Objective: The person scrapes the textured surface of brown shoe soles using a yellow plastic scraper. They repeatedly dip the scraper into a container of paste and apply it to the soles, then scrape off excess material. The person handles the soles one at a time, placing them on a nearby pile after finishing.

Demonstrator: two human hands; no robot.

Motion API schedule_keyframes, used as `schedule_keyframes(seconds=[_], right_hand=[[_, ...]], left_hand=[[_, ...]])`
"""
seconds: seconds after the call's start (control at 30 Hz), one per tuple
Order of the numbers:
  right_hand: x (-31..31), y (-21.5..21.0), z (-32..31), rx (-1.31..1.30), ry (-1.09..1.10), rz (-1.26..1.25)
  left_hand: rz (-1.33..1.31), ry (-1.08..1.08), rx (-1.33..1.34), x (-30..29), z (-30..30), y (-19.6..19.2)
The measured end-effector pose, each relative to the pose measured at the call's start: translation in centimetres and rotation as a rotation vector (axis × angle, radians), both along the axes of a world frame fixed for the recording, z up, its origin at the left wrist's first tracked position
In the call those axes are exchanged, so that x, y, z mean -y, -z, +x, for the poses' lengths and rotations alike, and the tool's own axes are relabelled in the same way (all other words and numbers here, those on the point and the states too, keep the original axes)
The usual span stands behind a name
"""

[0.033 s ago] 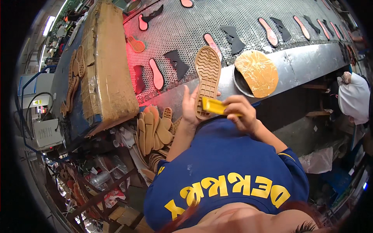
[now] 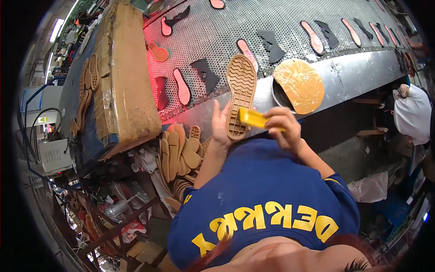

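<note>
My left hand (image 2: 222, 124) holds a tan shoe sole (image 2: 241, 86) by its lower part, its wavy and gridded tread facing up. Between the fingers of my right hand (image 2: 284, 129) is a yellow block-shaped hand tool (image 2: 253, 119), blurred by motion. Its end lies over the right edge of the sole's lower part; I cannot tell whether they touch. Just right of the sole, a round container (image 2: 282, 97) stands with a tan, scuffed disc-shaped lid (image 2: 300, 86) lying askew over it.
A perforated metal conveyor (image 2: 290, 27) carries pink insoles (image 2: 312, 37) and black cut pieces (image 2: 271, 46). A taped cardboard box (image 2: 131, 68) stands at the left. Soles are heaped (image 2: 174, 152) beside my left forearm. A white cloth bundle (image 2: 412, 113) is at the far right.
The yellow tool and my right hand have shifted slightly right and up along the sole. The sole has moved very slightly left in my left hand.
</note>
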State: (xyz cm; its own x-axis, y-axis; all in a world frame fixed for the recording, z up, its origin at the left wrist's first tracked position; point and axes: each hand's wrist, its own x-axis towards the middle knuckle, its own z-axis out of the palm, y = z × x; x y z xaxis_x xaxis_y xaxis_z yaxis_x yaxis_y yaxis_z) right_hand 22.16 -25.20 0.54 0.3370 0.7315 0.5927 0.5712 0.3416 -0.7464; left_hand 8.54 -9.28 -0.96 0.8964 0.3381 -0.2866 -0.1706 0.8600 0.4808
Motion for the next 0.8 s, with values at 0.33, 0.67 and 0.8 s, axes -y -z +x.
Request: schedule_keyframes(seconds=[0.33,0.67,0.8], right_hand=[[-0.5,0.7,-1.1,0.01,0.003,-0.014],[0.3,0.2,-0.2,0.063,-0.246,0.002],[0.7,-0.1,1.0,0.03,-0.337,-0.043]], left_hand=[[-0.08,-0.053,-0.127,1.0,1.3,-0.5],[-0.146,0.064,0.156,0.3,1.5,2.4],[-0.196,0.102,0.139,0.4,1.8,2.0]])
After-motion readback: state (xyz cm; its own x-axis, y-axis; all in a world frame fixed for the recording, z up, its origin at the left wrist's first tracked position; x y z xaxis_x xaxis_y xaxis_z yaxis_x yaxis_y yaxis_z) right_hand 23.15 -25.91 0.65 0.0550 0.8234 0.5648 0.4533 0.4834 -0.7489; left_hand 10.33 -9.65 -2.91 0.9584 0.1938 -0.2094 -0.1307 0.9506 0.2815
